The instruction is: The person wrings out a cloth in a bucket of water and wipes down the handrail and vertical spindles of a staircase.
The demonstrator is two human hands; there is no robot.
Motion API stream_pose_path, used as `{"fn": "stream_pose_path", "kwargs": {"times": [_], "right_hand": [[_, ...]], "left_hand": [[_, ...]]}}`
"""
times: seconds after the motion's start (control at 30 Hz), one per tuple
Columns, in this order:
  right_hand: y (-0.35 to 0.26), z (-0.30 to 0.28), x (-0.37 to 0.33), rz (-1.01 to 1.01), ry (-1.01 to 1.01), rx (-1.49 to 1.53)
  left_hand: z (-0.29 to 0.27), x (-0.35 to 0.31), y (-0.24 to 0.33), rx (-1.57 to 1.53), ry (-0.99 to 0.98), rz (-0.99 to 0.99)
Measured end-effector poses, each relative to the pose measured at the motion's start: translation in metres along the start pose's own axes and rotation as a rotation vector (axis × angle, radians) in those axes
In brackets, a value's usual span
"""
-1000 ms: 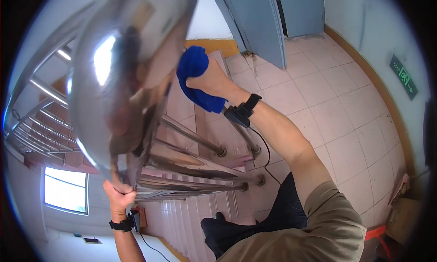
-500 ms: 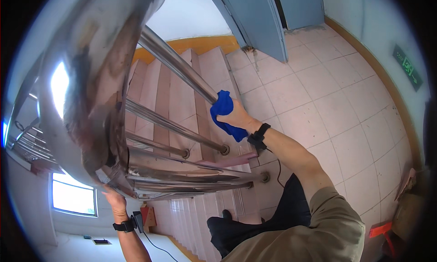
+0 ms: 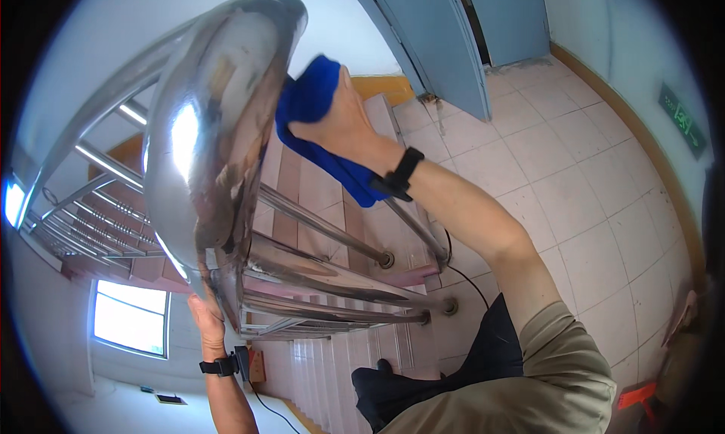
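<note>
A thick polished metal handrail (image 3: pixel 200 136) looms large at the left, curving at its end. My right hand (image 3: pixel 349 128) is closed on a blue cloth (image 3: pixel 313 90), high up beside the handrail. The cloth wraps round the upper part of a metal baluster (image 3: pixel 420 234), whose lower end shows beneath it. Part of the cloth hangs loose below the wrist. Lower left, my left hand (image 3: pixel 208 321) grips the handrail farther along, its fingers partly hidden by the metal. Both wrists wear black straps, with cables running from them.
Pinkish stairs (image 3: pixel 328 366) descend below the railing, and other steps rise behind it. A blue-grey door (image 3: pixel 434 45) stands ajar at the tiled landing (image 3: pixel 544 170). A red dustpan-like object (image 3: pixel 637 395) is at the lower right. A window (image 3: pixel 130 318) is at the left.
My right hand has moved up and left along the baluster with the blue cloth, from its lower part toward the handrail. My left hand stays at the handrail while the view shifts slightly.
</note>
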State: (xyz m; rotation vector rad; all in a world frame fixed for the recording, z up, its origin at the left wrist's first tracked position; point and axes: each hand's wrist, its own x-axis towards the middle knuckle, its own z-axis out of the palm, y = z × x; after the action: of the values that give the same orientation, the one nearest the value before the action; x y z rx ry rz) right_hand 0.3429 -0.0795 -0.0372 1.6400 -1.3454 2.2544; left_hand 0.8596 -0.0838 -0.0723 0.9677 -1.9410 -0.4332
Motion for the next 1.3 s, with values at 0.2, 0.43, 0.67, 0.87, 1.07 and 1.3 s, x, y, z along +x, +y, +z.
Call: {"fn": "stream_pose_path", "kwargs": {"times": [0.2, 0.43, 0.67, 0.87, 1.07, 1.3], "right_hand": [[-0.008, 0.017, 0.083, -0.34, -0.07, 0.329], [-0.01, -0.002, 0.062, 0.191, -0.388, 0.332], [0.023, -0.005, 0.001, 0.154, -0.392, 0.601], [0.067, -0.021, -0.054, 0.394, -0.564, 0.601], [0.118, -0.038, -0.123, 0.541, -0.609, 0.561], [0.153, -0.032, -0.179, 0.566, -0.629, 0.476]], "left_hand": [[0.03, 0.002, 0.031, 0.23, -0.045, 0.085], [0.004, -0.001, 0.02, 0.621, -0.062, 0.242], [-0.026, -0.014, -0.026, 0.327, 0.081, 0.018], [-0.012, -0.019, -0.013, 0.203, 0.044, 0.076], [-0.063, -0.018, -0.043, 0.565, -0.014, 0.277], [-0.162, -0.007, -0.061, 0.292, 0.023, 0.087]]}}
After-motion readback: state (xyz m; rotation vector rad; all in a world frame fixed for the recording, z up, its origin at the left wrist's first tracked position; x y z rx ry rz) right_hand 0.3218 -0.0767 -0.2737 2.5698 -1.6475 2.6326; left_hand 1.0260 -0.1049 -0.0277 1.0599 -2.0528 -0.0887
